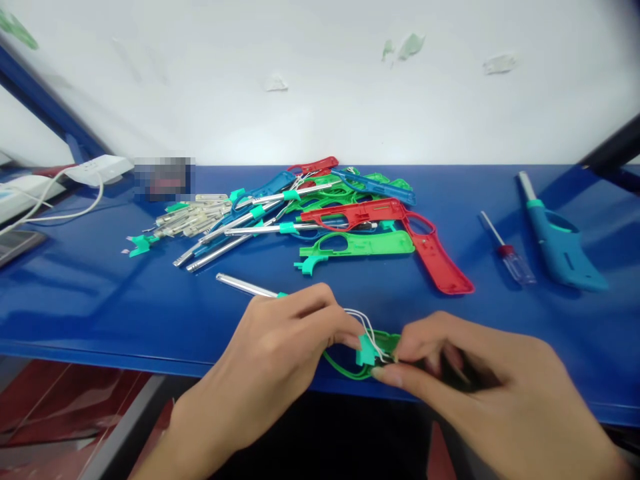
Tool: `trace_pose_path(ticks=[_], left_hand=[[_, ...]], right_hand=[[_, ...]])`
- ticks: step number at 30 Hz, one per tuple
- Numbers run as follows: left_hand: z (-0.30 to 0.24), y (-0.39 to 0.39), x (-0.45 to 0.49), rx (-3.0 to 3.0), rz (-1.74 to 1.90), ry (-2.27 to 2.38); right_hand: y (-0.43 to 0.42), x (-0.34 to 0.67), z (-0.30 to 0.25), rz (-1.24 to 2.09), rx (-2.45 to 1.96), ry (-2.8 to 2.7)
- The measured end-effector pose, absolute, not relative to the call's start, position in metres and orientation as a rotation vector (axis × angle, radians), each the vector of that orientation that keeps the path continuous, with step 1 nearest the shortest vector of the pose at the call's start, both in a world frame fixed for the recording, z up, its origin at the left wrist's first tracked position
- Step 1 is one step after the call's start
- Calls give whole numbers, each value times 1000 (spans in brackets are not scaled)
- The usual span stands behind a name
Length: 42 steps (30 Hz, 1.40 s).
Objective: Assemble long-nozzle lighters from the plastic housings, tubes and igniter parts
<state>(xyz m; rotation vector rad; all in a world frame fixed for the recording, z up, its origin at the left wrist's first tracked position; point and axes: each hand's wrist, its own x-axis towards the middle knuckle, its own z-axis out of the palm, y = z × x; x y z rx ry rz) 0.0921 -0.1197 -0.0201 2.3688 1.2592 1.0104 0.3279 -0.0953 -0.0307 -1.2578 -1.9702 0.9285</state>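
Note:
Close to the table's front edge, my left hand (280, 353) is closed, its thumb and finger pinched at a teal trigger (367, 352). A green lighter shell half (345, 371) lies beneath the trigger, its guard loop showing. My right hand (480, 387) is closed too, thumb and fingertips gripping the handle side of that shell beside the trigger. Two white wires (361, 316) arch over the trigger and end near my right fingertips. Beyond my left hand sticks out a silver lighter tube (245, 285) with a teal collar. My fingers hide most of the shell's inside.
Behind my hands lie a red shell half (445, 263), a green shell half (370, 244), several silver tubes (225, 243) and a heap of pale small parts (193, 217). A screwdriver (515, 262) and a blue lighter (560, 247) lie right. A power strip (100, 171) stands left.

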Motion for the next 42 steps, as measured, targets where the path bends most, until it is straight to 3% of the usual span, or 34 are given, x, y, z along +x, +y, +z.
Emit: trace_pose_path(ticks=[13, 28, 42], left_hand=[[-11, -106, 76, 2409, 925, 1075], [-9, -105, 83, 2629, 852, 1141], [-9, -106, 85, 2664, 855, 1179]], right_hand=[[-93, 327, -33, 751, -1164, -2016], [-89, 326, -29, 1031, -1207, -1977], [-90, 329, -28, 906, -1167, -2058]])
